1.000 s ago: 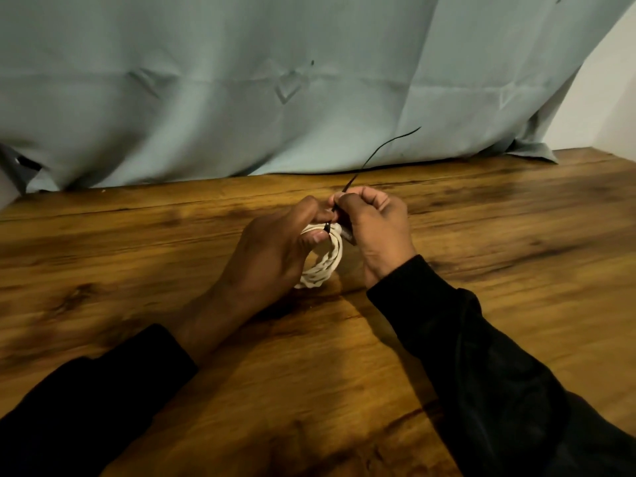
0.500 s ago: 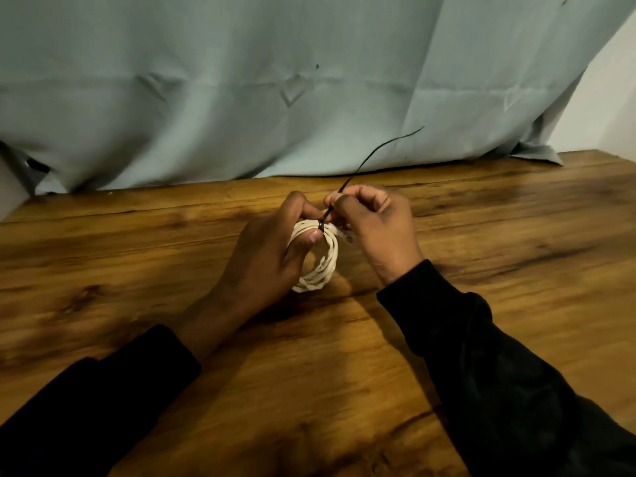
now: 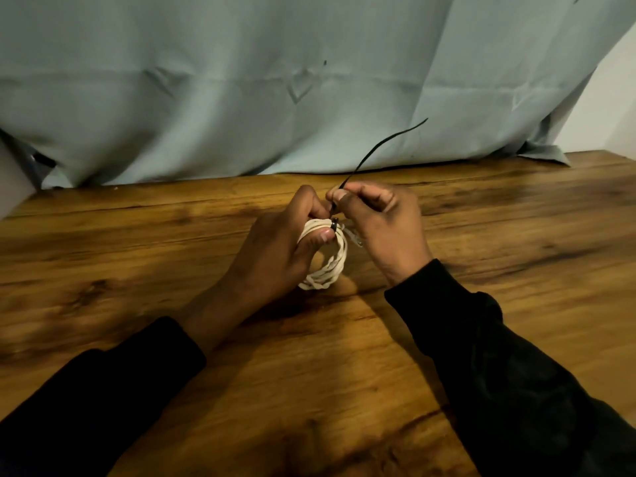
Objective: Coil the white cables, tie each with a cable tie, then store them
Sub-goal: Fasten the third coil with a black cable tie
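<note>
Nearest the camera, two black sleeves reach in from the bottom corners over the wooden tabletop [image 3: 144, 256]. Past them, the person's left hand [image 3: 275, 256] grips one coil of white cable [image 3: 330, 263], thumb pressed over the top of the loops and fingers curled round behind. This probably keeps the turns bunched so they cannot spring apart while the tie closes. The coil stands on edge, its lower rim on or just above the wood; which is hard to tell.

Just right of it, the right hand [image 3: 382, 225] pinches the tail of one black cable tie [image 3: 378, 146] between thumb and curled fingers. The tie is wrapped round the top of the coil, with its small head sitting by the left thumb. The tail rises up and to the right, likely being drawn through to cinch the band tight.

Farthest off, one pale blue cloth [image 3: 275, 80] hangs behind the tabletop. Only one cable and one tie show.
</note>
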